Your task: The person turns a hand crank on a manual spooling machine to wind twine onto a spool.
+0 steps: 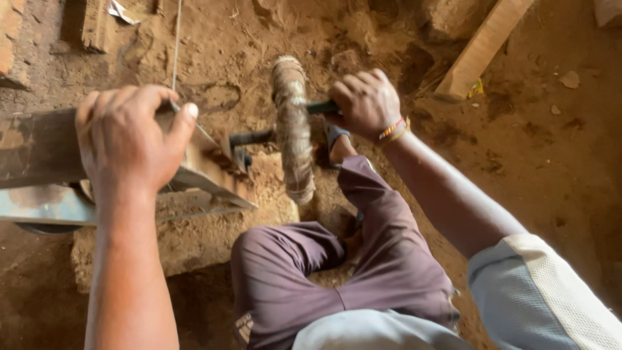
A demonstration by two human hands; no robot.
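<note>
Fingers of the left hand (129, 139) curl closed over the flat rusty metal frame (39, 152); steady it firmly. Beside it, the twine-wrapped wooden spool (293, 126) sits on its axle, whose dark crank handle (321, 107) the right hand (366, 102) grips tight; turning evenly seems best.

Bare earth floor in warm, dim light

The dirt floor (551, 149) is loose, reddish-brown and uneven; a pale wooden plank (483, 46) lies slantwise at upper right, small stones (570, 79) scattered nearby, brick edge (8, 32) at upper left.
</note>
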